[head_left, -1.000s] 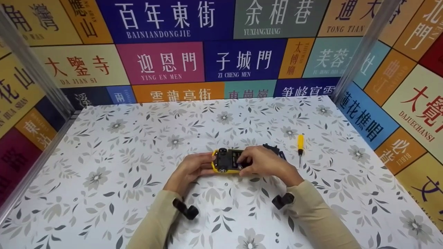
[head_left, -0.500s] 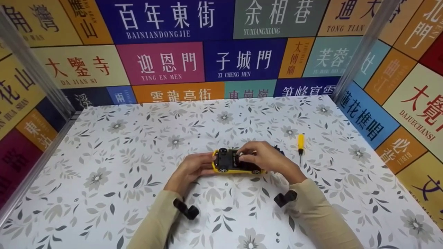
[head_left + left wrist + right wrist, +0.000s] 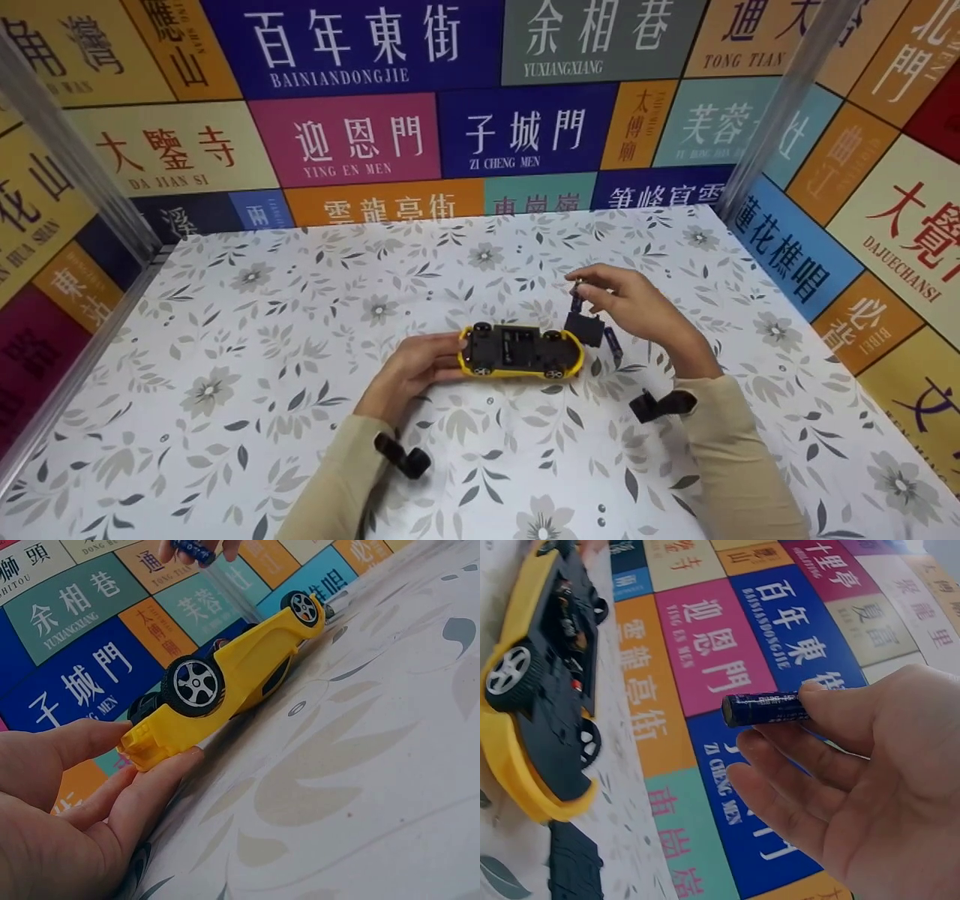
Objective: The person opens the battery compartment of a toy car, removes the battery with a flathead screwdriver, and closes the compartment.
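A yellow toy car (image 3: pixel 520 351) lies upside down on the flowered table (image 3: pixel 262 360), black underside up. My left hand (image 3: pixel 448 358) pinches its left end between thumb and fingers, as the left wrist view shows on the car (image 3: pixel 225 682). My right hand (image 3: pixel 585 287) is raised behind the car's right end and pinches a small blue battery (image 3: pixel 576 298) between thumb and fingertips. In the right wrist view the battery (image 3: pixel 765 709) points toward the car (image 3: pixel 540 682). A black cover piece (image 3: pixel 585 328) lies on the table beside the car's right end.
A second blue battery (image 3: pixel 613 343) lies on the table just right of the cover piece. Walls of coloured sign panels (image 3: pixel 345 139) close in the back and both sides, with metal posts (image 3: pixel 780 105) at the corners.
My right hand has lifted off the car's underside and moved back and to the right, now holding a blue battery. The left hand and the car have stayed in place.
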`<state>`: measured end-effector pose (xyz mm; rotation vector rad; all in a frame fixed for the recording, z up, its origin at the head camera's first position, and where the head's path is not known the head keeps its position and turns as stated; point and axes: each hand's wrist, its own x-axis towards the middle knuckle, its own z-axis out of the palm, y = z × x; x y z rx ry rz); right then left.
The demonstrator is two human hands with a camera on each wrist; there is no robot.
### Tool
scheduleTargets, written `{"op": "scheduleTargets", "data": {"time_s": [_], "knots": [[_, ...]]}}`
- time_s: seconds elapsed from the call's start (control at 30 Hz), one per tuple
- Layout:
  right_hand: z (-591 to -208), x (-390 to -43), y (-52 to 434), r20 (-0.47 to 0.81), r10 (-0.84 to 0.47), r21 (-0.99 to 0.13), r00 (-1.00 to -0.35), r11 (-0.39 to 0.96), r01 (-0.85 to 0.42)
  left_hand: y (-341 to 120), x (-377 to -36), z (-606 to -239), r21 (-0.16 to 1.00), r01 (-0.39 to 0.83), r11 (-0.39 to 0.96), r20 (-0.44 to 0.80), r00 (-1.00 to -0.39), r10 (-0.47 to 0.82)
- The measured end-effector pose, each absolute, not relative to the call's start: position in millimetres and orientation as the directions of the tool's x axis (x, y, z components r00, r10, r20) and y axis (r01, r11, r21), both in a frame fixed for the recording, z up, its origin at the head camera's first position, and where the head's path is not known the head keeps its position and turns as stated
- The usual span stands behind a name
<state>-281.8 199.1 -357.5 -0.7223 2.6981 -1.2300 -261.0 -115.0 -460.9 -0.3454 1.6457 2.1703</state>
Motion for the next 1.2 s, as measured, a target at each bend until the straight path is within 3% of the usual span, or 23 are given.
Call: {"op": "scheduleTargets", "data": {"time_s": [0.5, 0.8, 1.2], "knots": [[-363.7, -293.2, 229.0, 0.048, -0.406, -0.726, -0.913, 0.614, -0.311, -114.7, -262.8, -461.9, 0.853, -0.466, -0.236, -0.444, -0.885, 0.140], [-376.0, -302.4, 239.2, -0.049, -0.312, -0.734, -0.949, 0.656, -0.178, -114.1, -262.3, -460.8, 0.858, -0.456, -0.235, -0.432, -0.889, 0.149], [-391.3, -312.1, 254.6, -0.202, -0.268, -0.721, -0.942, 0.692, -0.042, -113.8, -263.3, -461.5, 0.856, -0.463, -0.228, -0.442, -0.886, 0.141]]}}
